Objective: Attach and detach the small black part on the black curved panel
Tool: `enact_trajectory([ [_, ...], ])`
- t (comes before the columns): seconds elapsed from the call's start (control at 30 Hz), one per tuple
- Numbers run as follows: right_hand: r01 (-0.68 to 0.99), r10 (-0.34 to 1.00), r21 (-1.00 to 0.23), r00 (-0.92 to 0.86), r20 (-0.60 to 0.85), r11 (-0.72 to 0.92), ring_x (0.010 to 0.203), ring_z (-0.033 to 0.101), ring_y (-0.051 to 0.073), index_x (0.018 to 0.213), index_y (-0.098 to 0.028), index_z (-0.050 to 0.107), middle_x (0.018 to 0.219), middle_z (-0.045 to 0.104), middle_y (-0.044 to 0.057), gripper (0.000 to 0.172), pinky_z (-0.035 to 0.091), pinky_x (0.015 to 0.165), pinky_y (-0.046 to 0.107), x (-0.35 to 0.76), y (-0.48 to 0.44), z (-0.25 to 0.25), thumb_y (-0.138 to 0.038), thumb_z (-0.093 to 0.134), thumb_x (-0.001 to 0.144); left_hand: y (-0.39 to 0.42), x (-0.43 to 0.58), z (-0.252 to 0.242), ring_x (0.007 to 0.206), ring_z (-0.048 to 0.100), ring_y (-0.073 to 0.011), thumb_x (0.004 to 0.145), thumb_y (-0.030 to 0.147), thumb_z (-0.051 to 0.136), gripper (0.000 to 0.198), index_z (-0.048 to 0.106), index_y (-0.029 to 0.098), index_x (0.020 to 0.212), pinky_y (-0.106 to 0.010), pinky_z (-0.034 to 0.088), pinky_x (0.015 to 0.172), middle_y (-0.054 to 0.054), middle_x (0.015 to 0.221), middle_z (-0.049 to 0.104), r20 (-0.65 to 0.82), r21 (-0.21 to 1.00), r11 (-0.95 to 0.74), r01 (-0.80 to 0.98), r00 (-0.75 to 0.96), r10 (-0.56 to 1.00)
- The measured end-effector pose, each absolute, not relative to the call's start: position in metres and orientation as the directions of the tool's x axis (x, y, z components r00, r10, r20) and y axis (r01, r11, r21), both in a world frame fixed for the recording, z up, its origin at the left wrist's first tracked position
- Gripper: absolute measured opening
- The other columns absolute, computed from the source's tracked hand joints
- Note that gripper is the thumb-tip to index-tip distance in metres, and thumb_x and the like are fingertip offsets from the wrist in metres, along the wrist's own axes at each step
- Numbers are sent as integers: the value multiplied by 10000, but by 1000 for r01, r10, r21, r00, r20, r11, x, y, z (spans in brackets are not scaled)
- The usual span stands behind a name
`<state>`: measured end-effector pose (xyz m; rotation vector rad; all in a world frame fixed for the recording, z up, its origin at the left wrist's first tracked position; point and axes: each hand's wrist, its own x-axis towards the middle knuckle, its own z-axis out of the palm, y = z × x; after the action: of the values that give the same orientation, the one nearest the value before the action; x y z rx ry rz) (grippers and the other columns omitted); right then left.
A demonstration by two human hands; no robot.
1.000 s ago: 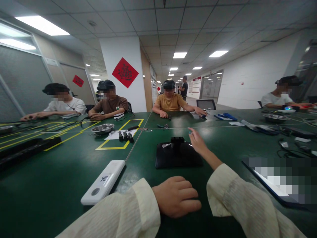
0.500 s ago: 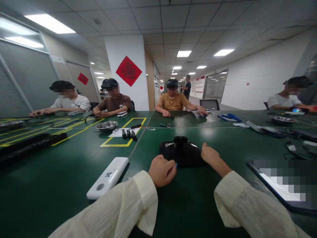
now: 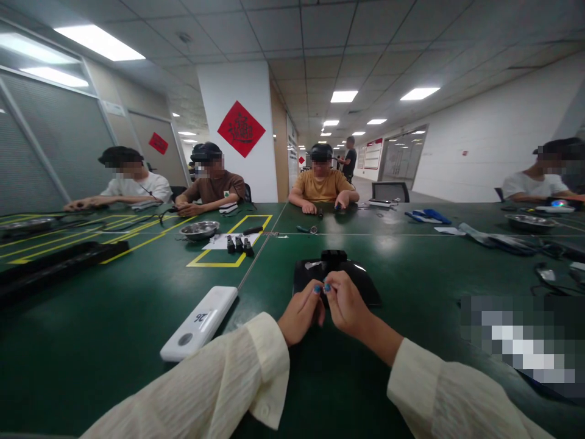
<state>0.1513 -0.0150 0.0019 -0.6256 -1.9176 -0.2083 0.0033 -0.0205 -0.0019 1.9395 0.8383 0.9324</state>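
My left hand (image 3: pixel 302 312) and my right hand (image 3: pixel 346 305) meet in front of me, thumbs and fingertips pinched close together. Whatever is between the fingertips is too small or hidden to tell. Just beyond them on the green table (image 3: pixel 338 390) lies a glossy black base with a raised block, like a monitor stand (image 3: pixel 364 283). The hands cover part of its near edge. A white, flat device marked 26 (image 3: pixel 201 323) lies to the left of my left sleeve.
A metal bowl (image 3: pixel 200 230) and several small black parts (image 3: pixel 240 246) sit around a yellow-taped rectangle. A long black tray (image 3: pixel 68 259) lies at left, a blurred-out tablet-like thing (image 3: pixel 525 347) at right. Blue cloth (image 3: pixel 428 216) is farther back. Co-workers (image 3: pixel 322 183) sit around the table.
My right hand has come left from the black base's right edge to meet my left hand at the fingertips. The co-worker opposite has drawn one hand in toward the body.
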Motion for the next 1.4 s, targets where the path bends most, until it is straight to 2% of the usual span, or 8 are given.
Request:
enact_trajectory([
  [0.23,458,241,1,-469,850,889,694,449,171,976,-158,376,769,496,55,194,386,663,339,147,-15,2,-85,341,800,-17,1,-8,400,397,-69,896,465,214,373,415,173,779,-187,318,431,58,470,453,297,888,-426,170,495,817],
  [0.53,631,451,-218,-234,861,744,870,482,194,1144,-157,356,957,493,102,312,418,774,360,145,-4,-4,-168,379,833,-15,4,-6,385,381,-63,882,486,244,347,393,187,788,-165,310,391,69,476,443,290,918,-365,154,367,884],
  [0.77,848,637,-153,-250,729,507,1141,383,277,1293,-215,363,1246,413,130,495,337,916,440,185,41,10,-372,445,831,-15,4,-6,361,358,-65,886,483,210,314,346,203,840,-167,270,375,72,487,479,285,919,-360,157,365,886],
  [0.9,797,746,-225,-367,556,560,1044,486,217,1265,-161,411,1133,527,122,453,372,893,360,191,67,18,-347,425,852,-15,3,-4,378,359,-68,888,466,223,321,375,196,804,-179,287,408,76,459,437,290,895,-393,209,397,871],
  [1.1,778,793,-301,-375,480,551,820,574,189,917,-149,639,862,624,94,243,419,774,308,194,78,30,-318,495,818,-23,0,0,416,330,-72,897,453,212,372,375,189,692,-205,276,452,68,454,359,434,847,-490,205,266,861],
  [1.2,727,812,-421,-325,484,542,795,586,195,827,-189,667,832,651,74,192,421,765,316,208,72,38,-311,523,790,-28,-1,0,416,305,-74,900,453,197,397,370,188,659,-218,259,455,64,449,328,508,819,-544,184,210,835],
  [1.3,581,877,-677,-152,457,453,774,591,190,831,-207,677,846,664,46,146,426,739,306,226,61,48,-232,606,707,-30,-1,-1,435,316,-77,904,437,199,394,379,186,658,-221,271,477,56,469,348,540,793,-573,205,200,818],
  [1.4,326,969,-913,-47,243,244,460,504,113,756,-170,684,552,603,-4,111,377,488,233,243,49,55,-227,616,690,-26,0,-3,452,325,-80,900,450,196,387,376,190,677,-218,281,487,56,492,349,519,802,-557,215,208,829],
])
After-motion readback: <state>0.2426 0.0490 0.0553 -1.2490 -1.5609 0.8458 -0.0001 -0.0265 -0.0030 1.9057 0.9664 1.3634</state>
